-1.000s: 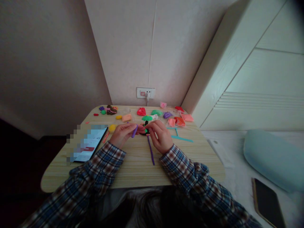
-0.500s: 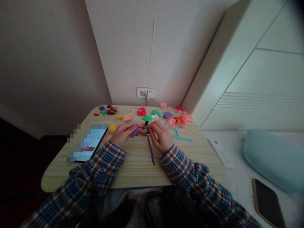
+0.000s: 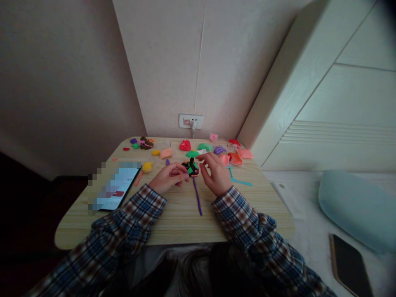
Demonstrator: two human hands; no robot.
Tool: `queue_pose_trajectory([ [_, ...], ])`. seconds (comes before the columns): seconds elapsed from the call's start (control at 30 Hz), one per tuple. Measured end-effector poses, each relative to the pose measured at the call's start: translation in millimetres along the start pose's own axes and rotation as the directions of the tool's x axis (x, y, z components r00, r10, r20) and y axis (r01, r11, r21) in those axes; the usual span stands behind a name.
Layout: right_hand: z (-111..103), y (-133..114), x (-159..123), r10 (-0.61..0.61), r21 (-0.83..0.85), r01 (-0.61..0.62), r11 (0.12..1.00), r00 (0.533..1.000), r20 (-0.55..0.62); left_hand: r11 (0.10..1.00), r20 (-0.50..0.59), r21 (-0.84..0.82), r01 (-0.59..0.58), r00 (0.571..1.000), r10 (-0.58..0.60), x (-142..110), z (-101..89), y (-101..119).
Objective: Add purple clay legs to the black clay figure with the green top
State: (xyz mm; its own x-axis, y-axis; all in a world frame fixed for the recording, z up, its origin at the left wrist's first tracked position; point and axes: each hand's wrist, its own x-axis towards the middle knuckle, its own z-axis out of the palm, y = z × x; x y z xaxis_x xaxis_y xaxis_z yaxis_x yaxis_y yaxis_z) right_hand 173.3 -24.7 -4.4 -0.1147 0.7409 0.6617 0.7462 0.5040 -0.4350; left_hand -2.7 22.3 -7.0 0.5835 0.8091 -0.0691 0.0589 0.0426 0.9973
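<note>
Clay model (image 3: 192, 167) w/ green top is on the surface (image 3: 173, 222), btwn your hands. Your left hand (image 3: 168, 178) is narrow, purple bit (image 3: 187, 173) at its fingertips, can't tell if gripped; your right hand (image 3: 215, 172) is part-open beside the model. Purple strip (image 3: 197, 197) lies nearer you.

Between your left hand (image 3: 169, 177) and right hand (image 3: 215, 173), the small figure (image 3: 192, 165) is bright green on top and black below, with green patches. On your side of the grip, the long strip (image 3: 197, 197) is dark purple. Past it, your lumps run red (image 3: 185, 145), green (image 3: 205, 147) and purple (image 3: 219, 150); right of it, the thin strips (image 3: 241, 182) are turquoise. Your sleeves (image 3: 133, 218) are blue, brown and white plaid.
</note>
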Motion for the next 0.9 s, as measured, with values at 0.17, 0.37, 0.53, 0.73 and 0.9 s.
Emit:
queue_pose_trajectory([
  [0.17,-19.5,27.4,-5.8,0.137,-0.056,-0.142,0.988,0.987,-0.086,0.999,0.103,-0.028,0.027,0.994,-0.024,2.3,-4.3,-10.2],
  [0.37,-57.0,61.4,-50.8,0.273,-0.163,-0.282,0.945,0.959,-0.079,0.928,-0.079,0.346,-0.137,0.982,0.174,-7.8,-0.5,-10.6],
  [0.53,-81.8,89.0,-85.3,0.42,-0.264,-0.394,0.881,0.906,0.048,0.769,-0.062,0.604,-0.211,0.949,0.309,-17.6,-4.5,-7.5],
  [0.73,-80.0,94.8,-85.5,0.471,-0.327,-0.416,0.849,0.876,0.108,0.672,-0.032,0.713,-0.203,0.947,0.32,-21.0,-5.5,-12.2],
  [0.9,-75.1,91.7,-83.1,0.5,-0.325,-0.436,0.839,0.853,0.147,0.611,0.033,0.768,-0.191,0.965,0.26,-21.9,2.5,-15.3],
])
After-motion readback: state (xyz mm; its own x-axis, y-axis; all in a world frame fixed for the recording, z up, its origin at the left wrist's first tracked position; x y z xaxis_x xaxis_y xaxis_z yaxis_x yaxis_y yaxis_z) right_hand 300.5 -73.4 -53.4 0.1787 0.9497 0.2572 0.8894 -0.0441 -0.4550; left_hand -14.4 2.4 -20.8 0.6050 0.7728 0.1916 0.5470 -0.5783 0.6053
